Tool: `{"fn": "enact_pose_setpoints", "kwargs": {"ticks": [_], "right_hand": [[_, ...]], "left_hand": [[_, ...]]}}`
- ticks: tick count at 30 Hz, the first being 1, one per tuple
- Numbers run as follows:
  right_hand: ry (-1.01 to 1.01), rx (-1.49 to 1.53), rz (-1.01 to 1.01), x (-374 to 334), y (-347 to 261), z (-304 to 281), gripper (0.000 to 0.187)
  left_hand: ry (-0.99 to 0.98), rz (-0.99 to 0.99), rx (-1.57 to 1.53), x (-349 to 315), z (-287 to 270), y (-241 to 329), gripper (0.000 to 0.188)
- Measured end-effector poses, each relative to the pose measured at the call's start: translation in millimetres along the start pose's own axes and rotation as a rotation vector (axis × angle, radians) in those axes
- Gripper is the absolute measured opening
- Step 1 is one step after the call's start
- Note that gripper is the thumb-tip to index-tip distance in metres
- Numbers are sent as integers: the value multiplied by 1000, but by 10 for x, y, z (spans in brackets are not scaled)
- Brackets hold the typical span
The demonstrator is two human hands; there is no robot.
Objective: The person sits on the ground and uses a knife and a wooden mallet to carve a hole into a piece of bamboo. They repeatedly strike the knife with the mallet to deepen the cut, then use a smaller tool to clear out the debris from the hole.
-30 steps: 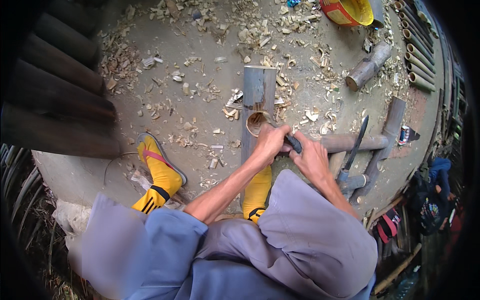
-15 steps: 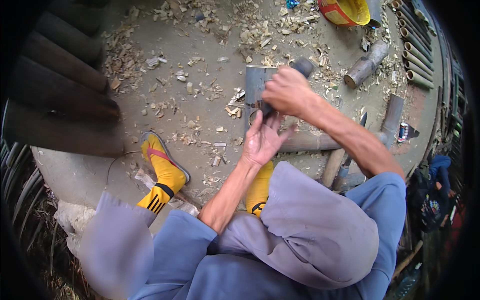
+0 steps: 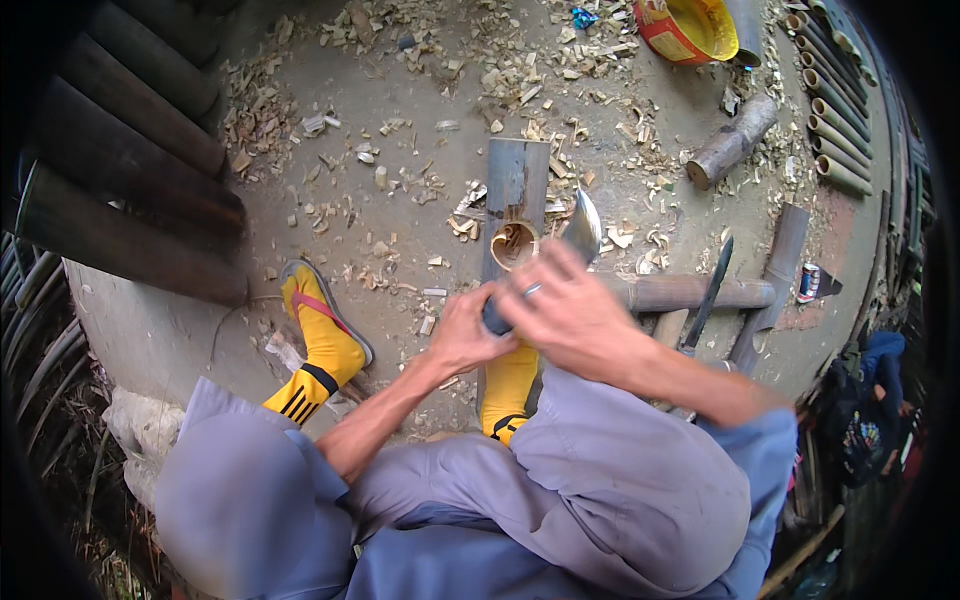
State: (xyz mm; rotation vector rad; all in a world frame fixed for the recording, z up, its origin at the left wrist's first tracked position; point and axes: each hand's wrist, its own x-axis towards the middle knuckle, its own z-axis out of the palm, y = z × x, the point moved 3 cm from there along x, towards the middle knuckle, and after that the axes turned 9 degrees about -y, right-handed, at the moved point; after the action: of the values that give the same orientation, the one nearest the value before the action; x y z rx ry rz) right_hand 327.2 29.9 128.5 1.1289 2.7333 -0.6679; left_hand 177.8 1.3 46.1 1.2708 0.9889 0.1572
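Observation:
My left hand point(image 3: 468, 332) is closed around the dark, round handle point(image 3: 494, 318) of a bladed tool. Over that handle lies my right hand point(image 3: 560, 305), a ring on one finger; its fingers are smeared by motion, so its hold is unclear. Beyond the right hand a broad, shiny curved blade point(image 3: 584, 228) points away from me, roughly in line with the handle. Just past both hands is a bamboo length point(image 3: 517, 182) with a round hole point(image 3: 514, 245) cut in its side, curled shavings at its rim. The hands hide its near part.
Another bamboo piece point(image 3: 700, 293) lies crosswise to the right, with a long dark knife point(image 3: 711, 292) by it. Further off are a short log point(image 3: 733, 142), a red and yellow bucket point(image 3: 686, 30) and stacked bamboo tubes point(image 3: 838, 146). Large dark bamboo poles point(image 3: 130, 235) fill the left. Wood chips litter the ground.
My left hand, open before, has closed on the dark handle. The right hand has come down toward me from above the bamboo with the tool. The hole and the blade now show.

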Motion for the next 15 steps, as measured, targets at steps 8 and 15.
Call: {"fn": "enact_pose_setpoints", "kwargs": {"ticks": [8,15], "right_hand": [[-463,359,-414,793,-216,1004,16],[-316,633,-104,1174,22,769,21]], "left_hand": [[283,-305,-78,-601,92,-714,35],[18,-352,467,-200,-1081,-344,36]]}}
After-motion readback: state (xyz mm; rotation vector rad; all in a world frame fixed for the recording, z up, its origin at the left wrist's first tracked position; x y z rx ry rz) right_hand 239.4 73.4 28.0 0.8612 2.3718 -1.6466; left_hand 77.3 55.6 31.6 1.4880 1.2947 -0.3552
